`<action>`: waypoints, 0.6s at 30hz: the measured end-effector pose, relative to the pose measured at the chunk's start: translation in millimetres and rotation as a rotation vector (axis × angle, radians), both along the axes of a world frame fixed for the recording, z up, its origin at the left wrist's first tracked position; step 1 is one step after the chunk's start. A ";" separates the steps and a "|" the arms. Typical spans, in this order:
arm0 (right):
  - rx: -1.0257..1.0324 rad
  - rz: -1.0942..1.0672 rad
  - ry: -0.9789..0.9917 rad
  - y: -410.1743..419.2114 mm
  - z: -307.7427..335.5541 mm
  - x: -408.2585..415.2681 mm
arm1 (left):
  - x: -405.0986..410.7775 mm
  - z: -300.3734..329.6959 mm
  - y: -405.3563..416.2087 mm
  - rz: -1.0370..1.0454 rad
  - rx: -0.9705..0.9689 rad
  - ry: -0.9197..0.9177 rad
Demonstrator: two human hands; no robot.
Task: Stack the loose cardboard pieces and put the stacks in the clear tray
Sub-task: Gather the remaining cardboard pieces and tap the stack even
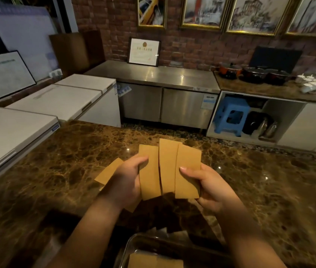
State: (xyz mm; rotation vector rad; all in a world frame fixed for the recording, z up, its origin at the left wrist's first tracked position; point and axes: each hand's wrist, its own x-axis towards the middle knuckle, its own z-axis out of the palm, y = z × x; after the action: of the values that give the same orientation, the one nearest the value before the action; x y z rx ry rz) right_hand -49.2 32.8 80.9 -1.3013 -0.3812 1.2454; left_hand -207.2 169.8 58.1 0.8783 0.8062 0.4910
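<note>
I log: cardboard pieces (169, 169) fanned at frame centre above the bench (56, 171), between my hands; clear tray (132, 246) at bottom centre, a cardboard stack (153, 261) inside it.

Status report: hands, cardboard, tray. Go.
Both hands, left and right, grip fanned cardboard pieces above the counter. Tray below, one stack inside. Nothing blocking.

Noted cardboard pieces (169, 169): matt tan paperboard. Countertop (269, 190): glossy brown marble. Tray (132, 246): clear plastic. My far cabinet (153, 74): brushed steel.
</note>
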 end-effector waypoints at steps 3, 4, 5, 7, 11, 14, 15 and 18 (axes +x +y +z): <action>0.034 -0.094 0.072 -8.1 4.2 3.2 | 18.9 19.6 -14.7 0.016 -0.043 -0.076; 0.040 -0.118 0.074 -11.2 5.5 4.3 | 23.2 23.8 -16.0 0.029 -0.127 -0.101; 0.046 -0.141 0.074 -14.0 6.5 5.6 | 28.3 29.1 -19.4 0.032 -0.163 -0.110; 0.062 -0.168 0.068 -18.6 6.2 7.9 | 32.5 35.5 -23.1 0.050 -0.163 -0.138; 0.038 -0.166 -0.030 -20.8 4.6 4.5 | 35.4 38.7 -21.6 0.056 -0.165 -0.103; 0.025 -0.150 -0.084 -18.8 4.8 0.5 | 38.5 37.9 -21.9 0.059 -0.124 -0.076; 0.022 -0.143 -0.098 -17.8 5.4 -0.2 | 38.3 38.7 -22.7 0.060 -0.124 -0.070; 0.012 -0.143 -0.132 -15.1 6.5 -0.1 | 37.0 40.3 -22.8 0.050 -0.119 -0.084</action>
State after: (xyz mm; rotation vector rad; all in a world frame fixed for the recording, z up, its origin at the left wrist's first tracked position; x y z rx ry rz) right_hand -49.4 17.7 87.4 -1.3802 -0.3824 1.0396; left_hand -170.2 147.0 98.3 0.7249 0.7732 0.5152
